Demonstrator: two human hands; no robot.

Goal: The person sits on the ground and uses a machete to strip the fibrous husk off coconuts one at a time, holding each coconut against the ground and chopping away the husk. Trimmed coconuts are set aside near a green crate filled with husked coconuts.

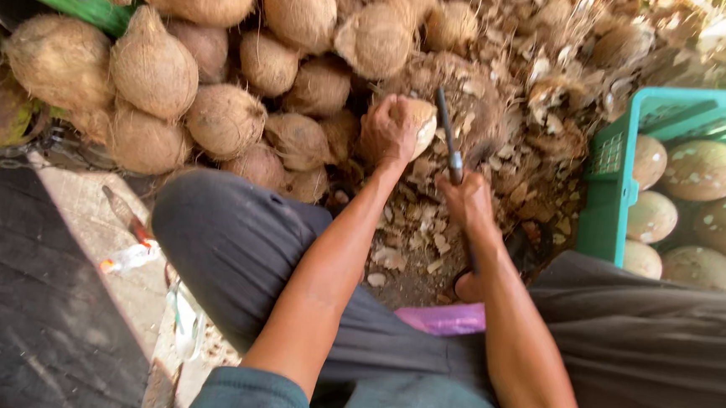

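My left hand [388, 130] grips a coconut [419, 122], its pale side facing right, just above the ground between my knees. My right hand [467, 199] holds the handle of a dark metal knife [448, 138]. The blade points up and away, right beside the coconut's right side. Both forearms reach forward from grey-green sleeves at the bottom of the view. Whether the blade touches the coconut is not visible.
A heap of brown husked coconuts [225, 118] fills the top left. Husk chips and shavings [538, 89] litter the ground ahead. A green plastic crate [607, 194] at right holds several peeled pale coconuts [703, 170]. My dark trousered legs [235, 238] flank the spot.
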